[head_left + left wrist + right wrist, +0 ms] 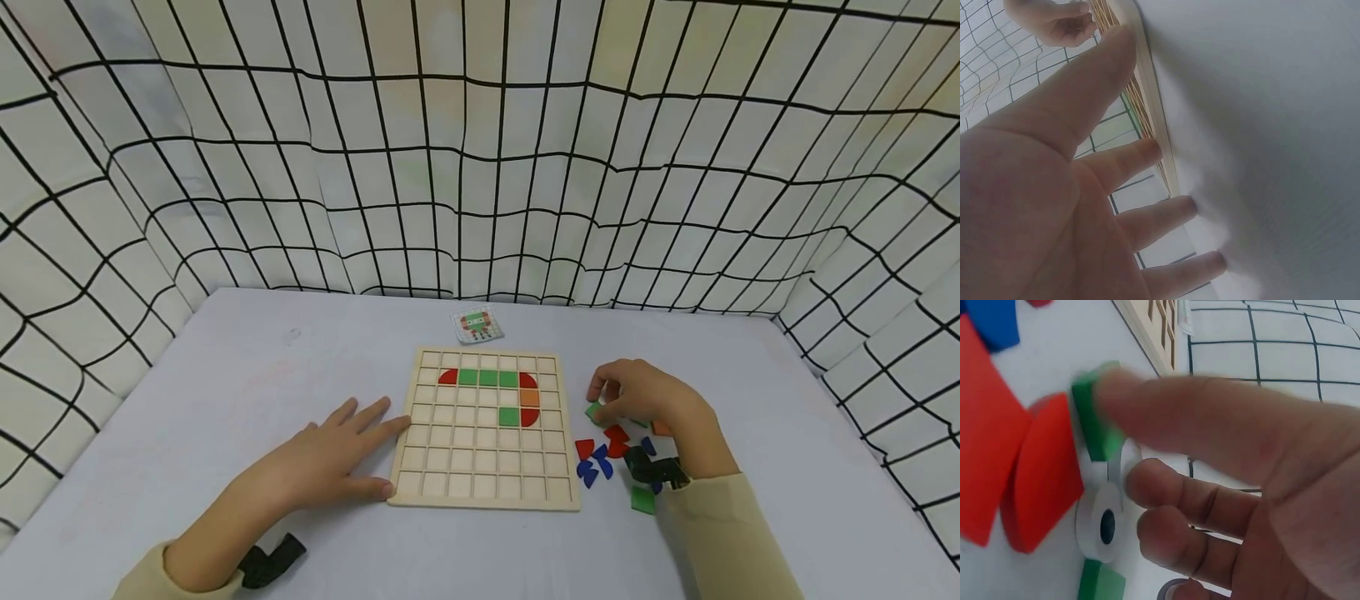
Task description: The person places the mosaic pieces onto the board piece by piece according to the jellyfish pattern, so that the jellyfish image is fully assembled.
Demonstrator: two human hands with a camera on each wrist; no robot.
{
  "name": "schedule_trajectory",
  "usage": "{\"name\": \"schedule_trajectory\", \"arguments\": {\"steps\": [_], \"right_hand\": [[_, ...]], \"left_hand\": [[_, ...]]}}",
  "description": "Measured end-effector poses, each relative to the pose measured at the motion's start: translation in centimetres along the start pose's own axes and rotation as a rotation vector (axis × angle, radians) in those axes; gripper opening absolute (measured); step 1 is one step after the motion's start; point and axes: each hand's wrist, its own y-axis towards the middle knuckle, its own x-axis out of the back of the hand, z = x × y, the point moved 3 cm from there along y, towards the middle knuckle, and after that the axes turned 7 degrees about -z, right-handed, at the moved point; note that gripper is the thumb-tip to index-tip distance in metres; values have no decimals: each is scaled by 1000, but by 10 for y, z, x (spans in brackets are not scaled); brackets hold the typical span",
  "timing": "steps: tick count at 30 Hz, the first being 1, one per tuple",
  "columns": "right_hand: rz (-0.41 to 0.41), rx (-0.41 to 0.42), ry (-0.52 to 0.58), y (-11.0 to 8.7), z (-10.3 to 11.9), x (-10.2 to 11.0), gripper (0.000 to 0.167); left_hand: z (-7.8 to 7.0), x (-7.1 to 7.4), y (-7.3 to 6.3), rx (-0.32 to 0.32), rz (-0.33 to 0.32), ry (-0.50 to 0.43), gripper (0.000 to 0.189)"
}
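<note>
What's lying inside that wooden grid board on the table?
The board holds four green squares, three red rounded pieces and one orange square. Whatever lies beneath those pieces is covered and can't be seen.

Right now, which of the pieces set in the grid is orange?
The orange square between two red rounded pieces on the right side of the board; the other placed pieces are red or green.
</note>
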Motion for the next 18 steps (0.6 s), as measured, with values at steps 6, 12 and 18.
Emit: {"name": "schedule_trajectory", "arguments": {"steps": [6,12,18], "right_hand": [[5,29,9,-1,0,1,19],[39,88,51,0,2,-2,23],[102,156,151,3,7,-5,22]], "left_hand": [[0,-1,0,5,1,2,82],[-1,-1,0,9,4,4,82],[-2,0,0,15,12,-2,83]]}}
